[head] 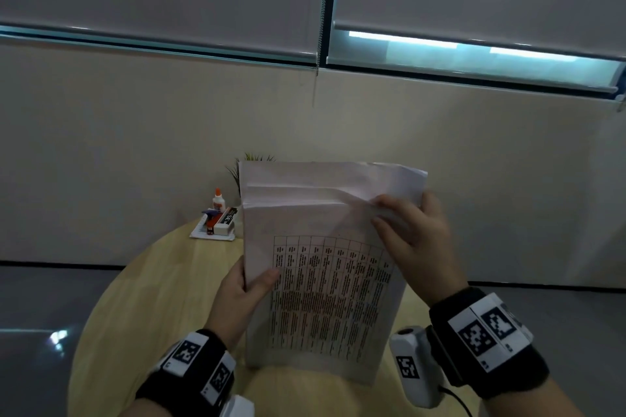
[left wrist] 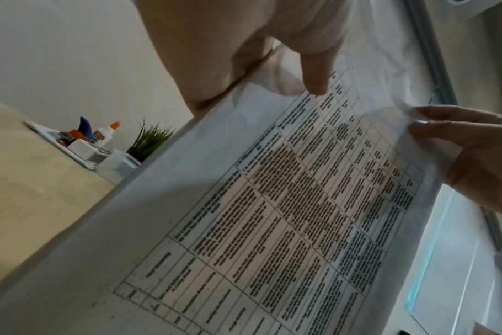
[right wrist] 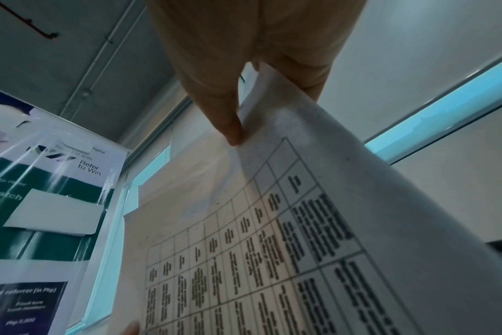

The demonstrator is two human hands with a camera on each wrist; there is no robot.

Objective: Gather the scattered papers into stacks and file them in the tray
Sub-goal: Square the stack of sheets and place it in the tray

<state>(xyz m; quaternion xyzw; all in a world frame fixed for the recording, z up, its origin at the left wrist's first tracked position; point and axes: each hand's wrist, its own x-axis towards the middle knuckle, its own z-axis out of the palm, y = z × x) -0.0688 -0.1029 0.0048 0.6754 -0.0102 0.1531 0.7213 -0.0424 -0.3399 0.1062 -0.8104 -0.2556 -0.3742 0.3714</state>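
Observation:
A stack of white papers stands upright on its lower edge on the round wooden table; the front sheet carries a printed table of text. My left hand pinches the stack's left edge, thumb on the front. My right hand grips the upper right corner, where the top sheets are creased and bent. The left wrist view shows the stack of papers close up, with my left hand on it. In the right wrist view my right hand pinches the papers at their edge. No filing tray is in view.
At the table's far side lies a small white tray with a glue bottle, a stapler and other desk items. A small green plant peeks out behind the papers. A beige wall and window blinds stand beyond.

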